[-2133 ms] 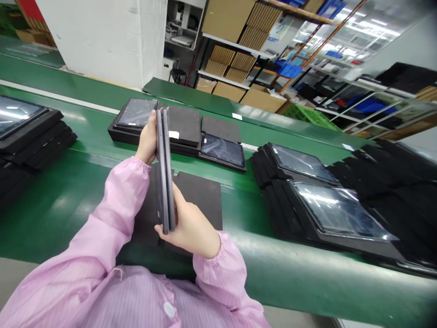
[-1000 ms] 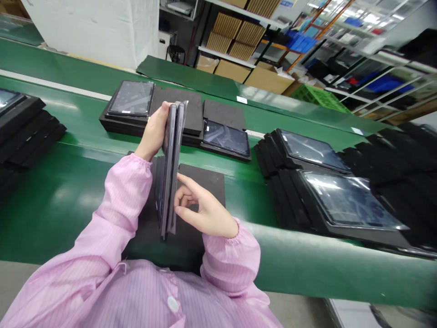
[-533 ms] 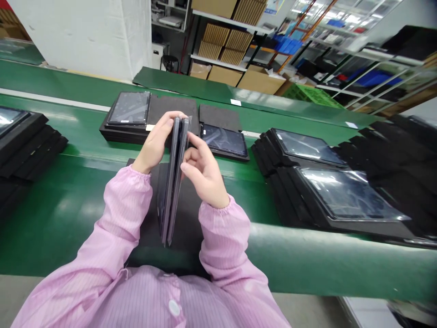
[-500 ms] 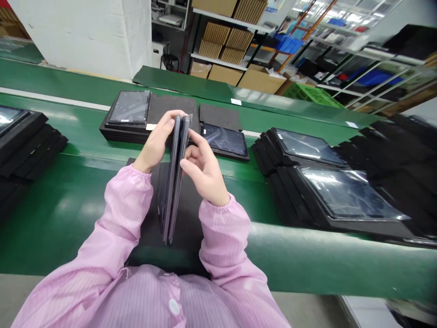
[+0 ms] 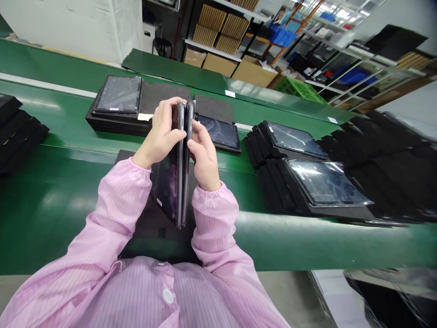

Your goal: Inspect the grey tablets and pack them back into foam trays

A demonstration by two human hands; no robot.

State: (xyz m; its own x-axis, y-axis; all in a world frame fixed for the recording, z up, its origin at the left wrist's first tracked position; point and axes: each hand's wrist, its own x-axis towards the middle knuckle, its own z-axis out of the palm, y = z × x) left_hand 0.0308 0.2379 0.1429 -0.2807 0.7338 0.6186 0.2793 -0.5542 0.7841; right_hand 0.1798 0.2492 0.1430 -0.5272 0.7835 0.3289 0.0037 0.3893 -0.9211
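Two tablets [image 5: 170, 182] stand on edge, pressed face to back, held up in front of me. My left hand [image 5: 162, 134] grips the left one near its upper end, thumb on the edge and fingers over the top. My right hand [image 5: 204, 155] pinches the right one, thumb on its edge and the other fingers behind it. The left tablet's dark screen faces left and carries a small white label low down. Beneath them lies a black foam sheet [image 5: 160, 243] on the green bench, partly hidden by my arms and the tablets.
Beyond my hands, one tablet [image 5: 119, 93] lies on black foam trays and another tablet [image 5: 220, 131] lies to its right. On the right, two tablets [image 5: 324, 182] top stacked black trays [image 5: 273, 182]. More black trays [image 5: 22, 141] are piled at left. Shelves with cartons [image 5: 218, 66] stand behind.
The pair of tablets has turned, showing more of the left one's screen. My left thumb now lies on the near edge. The camera view has shifted slightly.
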